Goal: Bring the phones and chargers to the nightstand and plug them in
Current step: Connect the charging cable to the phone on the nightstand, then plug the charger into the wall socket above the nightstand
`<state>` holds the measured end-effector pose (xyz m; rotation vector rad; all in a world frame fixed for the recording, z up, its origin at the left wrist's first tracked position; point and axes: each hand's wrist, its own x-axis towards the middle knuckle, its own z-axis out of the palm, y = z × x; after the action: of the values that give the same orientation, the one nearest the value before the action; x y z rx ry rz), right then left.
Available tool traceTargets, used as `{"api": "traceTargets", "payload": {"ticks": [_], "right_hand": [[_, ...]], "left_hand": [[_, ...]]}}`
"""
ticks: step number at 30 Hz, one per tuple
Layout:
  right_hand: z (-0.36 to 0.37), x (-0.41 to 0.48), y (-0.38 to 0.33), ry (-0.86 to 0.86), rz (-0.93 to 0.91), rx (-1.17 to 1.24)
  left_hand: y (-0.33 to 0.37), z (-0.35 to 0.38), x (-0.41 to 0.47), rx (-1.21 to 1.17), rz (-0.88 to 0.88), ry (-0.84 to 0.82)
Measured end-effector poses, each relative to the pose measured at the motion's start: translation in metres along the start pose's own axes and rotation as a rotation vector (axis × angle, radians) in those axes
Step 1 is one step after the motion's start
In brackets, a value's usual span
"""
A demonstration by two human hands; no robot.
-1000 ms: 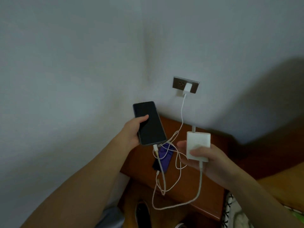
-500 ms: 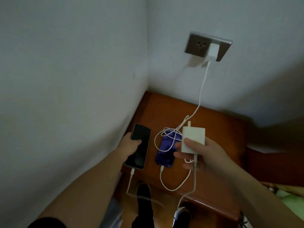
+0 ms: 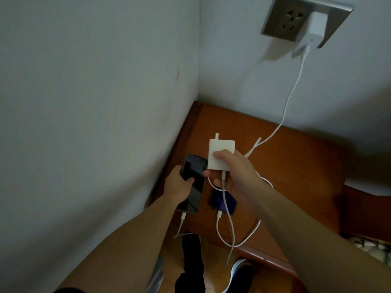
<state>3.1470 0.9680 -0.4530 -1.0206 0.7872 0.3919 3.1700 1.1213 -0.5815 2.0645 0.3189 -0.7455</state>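
Observation:
My left hand (image 3: 178, 186) grips a black phone (image 3: 193, 190) at the left edge of the wooden nightstand (image 3: 296, 166), with a white cable plugged into its lower end. My right hand (image 3: 234, 172) holds a white charger brick (image 3: 220, 153) above the nightstand, prongs pointing up and its cable hanging down. A purple phone (image 3: 222, 203) lies on the nightstand under my right hand, with a cable plugged in. That cable runs up to a small white charger (image 3: 315, 28) plugged into the wall socket (image 3: 283, 20).
The nightstand sits in a corner between two pale walls. The socket plate has a free outlet on its left half. My legs and shoes (image 3: 239, 275) stand on the wooden floor below. A bed edge (image 3: 368, 246) shows at the right.
My view came closer and tilted down. My left hand brought the black phone down to the nightstand's left edge. My right hand moved left with the white charger brick.

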Motion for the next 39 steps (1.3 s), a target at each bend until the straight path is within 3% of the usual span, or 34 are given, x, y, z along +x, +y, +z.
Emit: {"api": "traceTargets", "payload": {"ticks": [5,15,17,19,22,24,29,32,35,39], "right_hand": [[-0.001,-0.01,-0.012,-0.026,0.007,0.117],[0.004,-0.046,-0.068,-0.087,-0.09,0.235],[0.006,-0.048,-0.086,-0.062,-0.153,0.248],[0.01,-0.047,-0.104,0.025,-0.222,0.23],[0.016,-0.042,-0.122,0.219,-0.308,0.099],[0.02,-0.042,-0.131,0.298,-0.377,-0.008],[0.016,-0.048,-0.151,0.352,-0.594,-0.409],[0.004,-0.048,-0.17,0.44,-0.686,-0.782],[-0.003,-0.042,-0.189,0.582,-0.69,-1.144],[-0.002,-0.024,-0.21,0.681,-0.68,-1.423]], "left_hand": [[0.006,0.014,-0.006,0.242,-0.007,0.154],[0.038,0.008,-0.03,0.53,-0.1,0.159],[0.078,-0.001,-0.037,0.294,0.035,0.211],[0.137,-0.014,-0.05,-0.166,0.138,0.215],[0.215,-0.031,-0.066,-0.658,0.122,-0.112],[0.243,-0.035,-0.071,-0.719,0.159,-0.302],[0.267,-0.026,-0.054,-0.93,0.097,-0.497],[0.274,-0.017,-0.04,-1.055,0.027,-0.622],[0.276,-0.006,-0.029,-1.069,0.007,-0.659],[0.288,0.009,-0.014,-1.031,-0.017,-0.582]]}}
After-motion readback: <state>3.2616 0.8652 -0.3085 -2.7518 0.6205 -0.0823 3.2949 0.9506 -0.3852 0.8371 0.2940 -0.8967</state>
